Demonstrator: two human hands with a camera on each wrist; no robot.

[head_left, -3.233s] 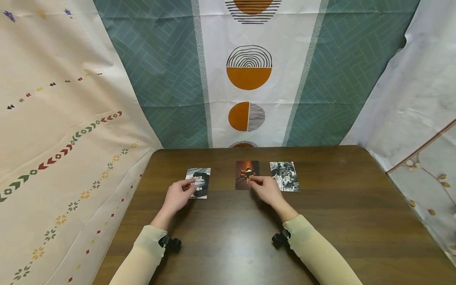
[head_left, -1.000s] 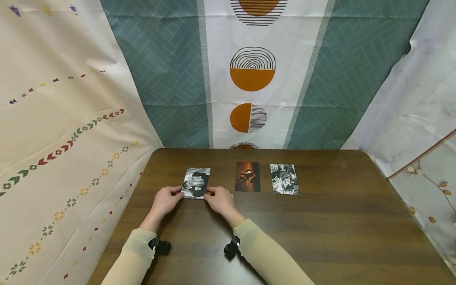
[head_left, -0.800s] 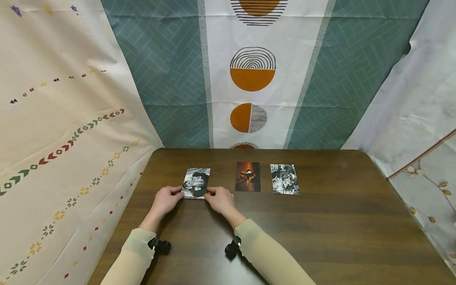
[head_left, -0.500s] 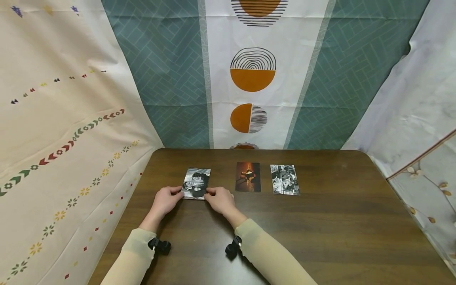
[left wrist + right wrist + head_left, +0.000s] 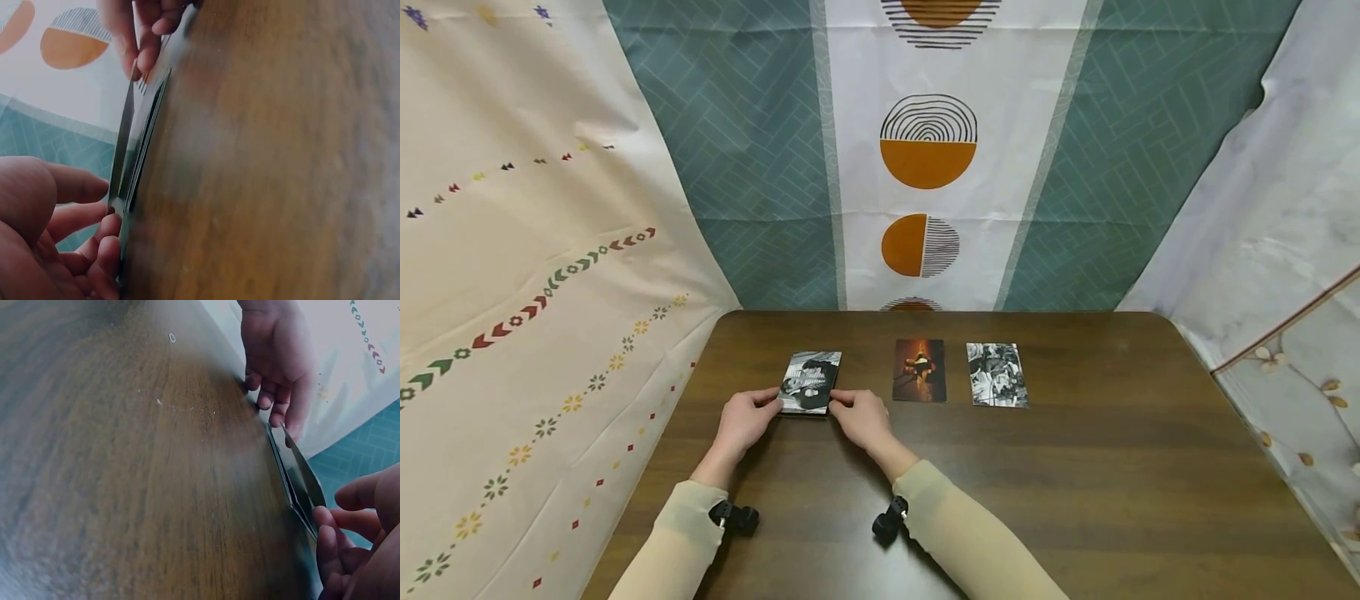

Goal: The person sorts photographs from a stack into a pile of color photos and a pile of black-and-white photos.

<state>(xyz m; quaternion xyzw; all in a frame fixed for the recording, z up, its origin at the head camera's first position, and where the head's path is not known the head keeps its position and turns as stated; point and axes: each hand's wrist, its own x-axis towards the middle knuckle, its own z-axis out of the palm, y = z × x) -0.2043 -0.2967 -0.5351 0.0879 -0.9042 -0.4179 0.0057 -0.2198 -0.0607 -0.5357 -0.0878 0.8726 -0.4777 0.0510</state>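
Note:
A black-and-white photo card is held at its near end by both hands, on the left side of the table. My left hand pinches its left edge and my right hand its right edge. Both wrist views show the card raised at a slant, a narrow gap above a thin stack of cards lying on the wood. To the right, apart from the hands, lie an orange-and-dark photo card and another black-and-white photo card, both flat.
The brown wooden table ends at a back edge against a teal and white patterned cloth. A cream cloth hangs along the left side and a pale cloth along the right.
My right hand has gone from the orange card leftward to the left card. Since half a second ago the pinched card's near edge has risen slightly, and a dark edge shows beneath it.

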